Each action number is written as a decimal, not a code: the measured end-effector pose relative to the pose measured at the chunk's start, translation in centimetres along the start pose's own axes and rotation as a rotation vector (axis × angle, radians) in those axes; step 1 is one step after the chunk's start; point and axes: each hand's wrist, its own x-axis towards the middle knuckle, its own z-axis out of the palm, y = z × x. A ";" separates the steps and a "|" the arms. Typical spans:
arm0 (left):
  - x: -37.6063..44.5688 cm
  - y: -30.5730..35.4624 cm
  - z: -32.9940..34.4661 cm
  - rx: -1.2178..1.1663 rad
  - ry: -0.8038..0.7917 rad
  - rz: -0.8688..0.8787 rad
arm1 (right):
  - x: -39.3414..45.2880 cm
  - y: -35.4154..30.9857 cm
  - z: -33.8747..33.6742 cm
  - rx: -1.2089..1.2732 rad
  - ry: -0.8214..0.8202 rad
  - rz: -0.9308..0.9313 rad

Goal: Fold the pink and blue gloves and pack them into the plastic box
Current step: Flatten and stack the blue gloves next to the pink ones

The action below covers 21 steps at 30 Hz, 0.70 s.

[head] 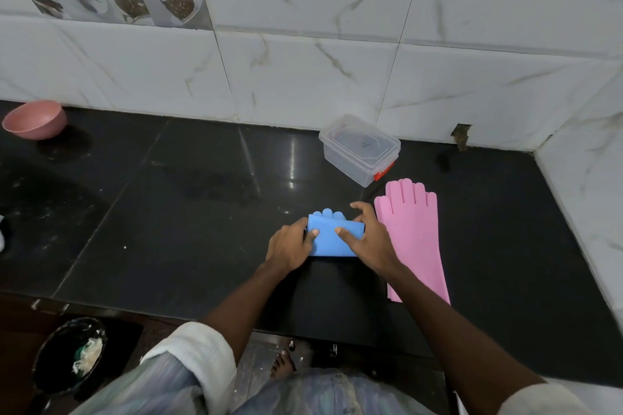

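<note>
A blue glove (328, 235) lies folded over on the black counter, its fingertips poking out at the far side. My left hand (290, 247) grips its left edge with the thumb on top. My right hand (365, 239) holds its right edge, thumb pressed on the fold. A pink glove (416, 229) lies flat and unfolded just right of my right hand, fingers pointing away from me. The clear plastic box (359, 148) with a red latch stands behind the gloves near the wall, its lid on.
A pink bowl (33, 119) sits at the far left of the counter (168, 212). Tiled walls close off the back and the right side. Below the counter's front edge, a black bin (69, 354) with scraps stands on the floor at left.
</note>
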 end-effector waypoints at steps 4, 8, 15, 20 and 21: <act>0.3 -0.1 0.0 -0.034 0.018 -0.061 | 0.3 -0.1 0.0 0.075 0.056 0.051; 0.5 -0.1 0.1 -0.123 0.037 -0.158 | 1.0 -0.5 0.5 0.027 0.063 0.070; 1.1 0.8 0.3 -0.203 0.166 -0.345 | 2.1 -1.9 2.1 -0.290 0.016 0.065; 0.8 1.6 1.2 -0.090 0.239 -0.202 | 1.6 -1.6 2.9 -0.659 -0.012 -0.060; 0.9 1.6 1.3 -0.006 0.231 -0.127 | 1.3 -1.3 3.0 -0.695 -0.035 -0.094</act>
